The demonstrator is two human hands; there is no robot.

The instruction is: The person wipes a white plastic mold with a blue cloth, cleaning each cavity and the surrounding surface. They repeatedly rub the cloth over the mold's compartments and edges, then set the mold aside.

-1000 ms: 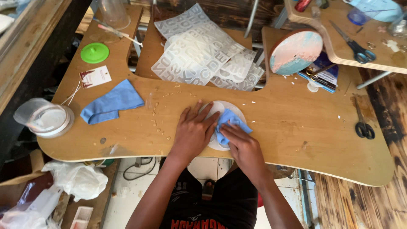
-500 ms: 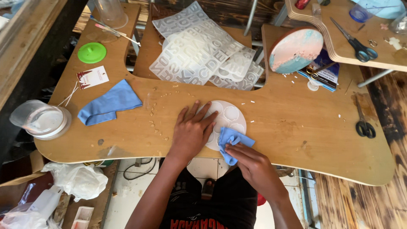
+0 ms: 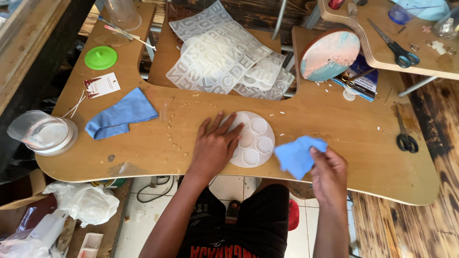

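A round white silicone mould point(image 3: 254, 141) with several flower-shaped cavities lies on the wooden table point(image 3: 334, 119) near its front edge. My left hand point(image 3: 215, 145) rests flat on the mould's left side, fingers spread, pressing it down. To the right of the mould, my right hand point(image 3: 329, 173) pinches a small blue cloth point(image 3: 299, 155), lifted off the mould and held over the table's front edge.
A second blue cloth point(image 3: 120, 114) lies at the left, near a lidded clear container point(image 3: 44, 133). White letter moulds point(image 3: 229, 55) are piled at the back. A round pink-and-teal piece point(image 3: 330, 53) leans at the back right. Black scissors point(image 3: 405, 138) lie at the right. Crumbs dot the table.
My right hand has drawn the blue cloth off the mould and moved it to the right. My left hand has stayed on the mould.
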